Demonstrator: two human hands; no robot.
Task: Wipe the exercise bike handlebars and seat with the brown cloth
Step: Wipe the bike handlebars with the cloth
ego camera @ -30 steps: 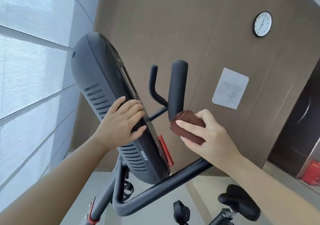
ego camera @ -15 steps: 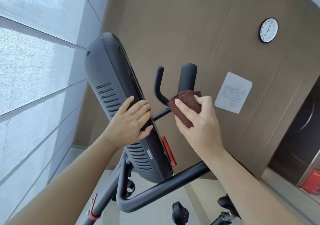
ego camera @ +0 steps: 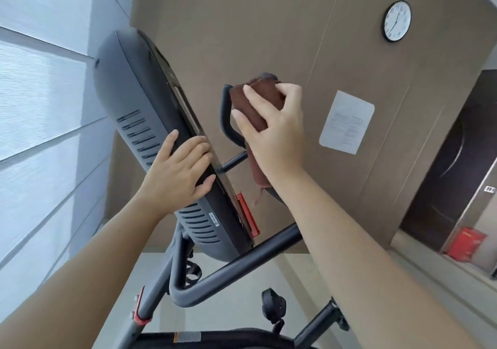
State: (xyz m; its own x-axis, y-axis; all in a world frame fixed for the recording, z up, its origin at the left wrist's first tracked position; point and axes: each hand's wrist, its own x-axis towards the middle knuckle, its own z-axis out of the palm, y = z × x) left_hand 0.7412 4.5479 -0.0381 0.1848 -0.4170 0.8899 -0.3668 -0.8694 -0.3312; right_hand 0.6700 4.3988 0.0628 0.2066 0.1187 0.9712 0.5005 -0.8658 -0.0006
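Observation:
My right hand grips the brown cloth, wrapped around the upper end of the thick black upright handlebar grip, whose tip just shows above the cloth. A loose corner of the cloth hangs below my wrist. A thinner curved handlebar stands just left of the cloth. My left hand rests flat on the edge of the bike's grey console, holding it. The lower handlebar tube crosses beneath. The seat is hidden.
A brown panelled wall is behind the bike, with a round clock and a paper notice. Frosted window panels fill the left. A dark doorway and a red box are at the right. Bike frame tubes and a knob lie below.
My right hand has slid the cloth up the upright grip from its base to near its top. My left hand stays on the console. The view has shifted slightly.

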